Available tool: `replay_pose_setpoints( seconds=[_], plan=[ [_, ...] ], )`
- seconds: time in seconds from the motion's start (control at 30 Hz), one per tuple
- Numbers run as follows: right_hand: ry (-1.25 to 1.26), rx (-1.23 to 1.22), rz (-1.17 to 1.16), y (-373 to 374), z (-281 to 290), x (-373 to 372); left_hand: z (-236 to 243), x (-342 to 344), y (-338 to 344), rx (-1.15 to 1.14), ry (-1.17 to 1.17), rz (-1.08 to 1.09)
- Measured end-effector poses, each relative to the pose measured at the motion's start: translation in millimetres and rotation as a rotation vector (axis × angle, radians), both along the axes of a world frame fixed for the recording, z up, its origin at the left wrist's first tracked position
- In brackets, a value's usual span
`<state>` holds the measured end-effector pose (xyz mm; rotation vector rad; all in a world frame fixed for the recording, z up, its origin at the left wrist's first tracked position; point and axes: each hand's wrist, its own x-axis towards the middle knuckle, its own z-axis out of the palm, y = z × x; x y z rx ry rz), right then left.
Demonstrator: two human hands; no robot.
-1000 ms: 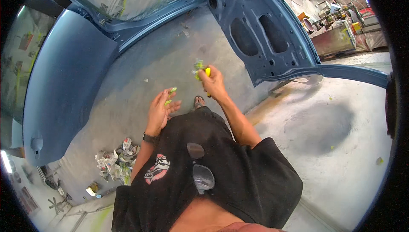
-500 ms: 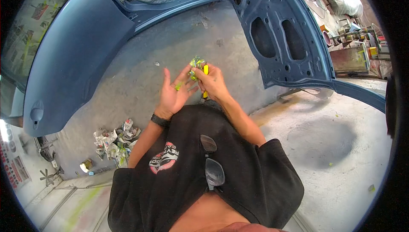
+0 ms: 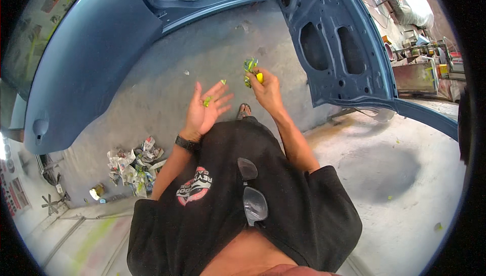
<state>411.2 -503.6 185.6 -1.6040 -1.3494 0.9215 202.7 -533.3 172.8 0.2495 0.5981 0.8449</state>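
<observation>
My left hand [image 3: 203,113] is palm up with its fingers spread. A scrap of yellow-green tape [image 3: 207,102] clings near the base of its fingers, and a smaller bit sits on a fingertip. To its right, my right hand [image 3: 268,91] is closed round a crumpled wad of yellow-green tape [image 3: 250,65] and a yellow object [image 3: 259,77], whose kind its fingers largely hide. The two hands are apart, above the grey floor and in front of my black shirt.
A blue car body with an open door panel [image 3: 329,48] curves round the far side and right. A blue fender or door [image 3: 91,58] stands at left. Crumpled newspaper [image 3: 132,167] lies on the floor beside a small can [image 3: 96,191]. A cluttered cart [image 3: 415,76] stands far right.
My right hand has pulled away from the left, up and to the right, taking the tape wad and yellow object along. My left hand has opened wider, and a foot now shows between them.
</observation>
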Motion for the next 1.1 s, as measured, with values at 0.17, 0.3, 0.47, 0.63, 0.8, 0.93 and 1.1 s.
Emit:
replay_pose_setpoints(
  seconds=[0.17, 0.3, 0.47, 0.63, 0.8, 0.93, 1.1],
  plan=[
    [0.276, -0.049, 0.099, -3.8, 3.6, -17.5, 16.2, 8.2, 4.8, 0.219, 0.131, 0.003],
    [0.343, -0.226, 0.070, -4.6, 24.8, -30.0, 27.1, 12.5, -2.1, 0.643, 0.676, -0.028],
    [0.457, -0.243, 0.035, -5.0, 27.3, -32.4, 36.7, 16.0, -2.4, 1.274, 1.383, -0.077],
    [0.429, -0.218, 0.067, -1.4, 9.6, -25.3, 39.5, 17.0, 0.9, 1.236, 1.269, -0.087],
    [0.658, -0.254, 0.159, -3.9, 12.4, -19.7, 30.4, 17.4, 3.7, 0.613, 0.624, 0.074],
    [0.755, -0.297, 0.198, -8.2, 16.3, -20.8, 24.5, 19.0, 6.7, 0.486, 0.533, 0.153],
    [0.651, -0.295, 0.226, -8.3, 14.7, -26.4, 13.6, 16.9, 8.5, 0.477, 0.534, 0.165]
  ],
)
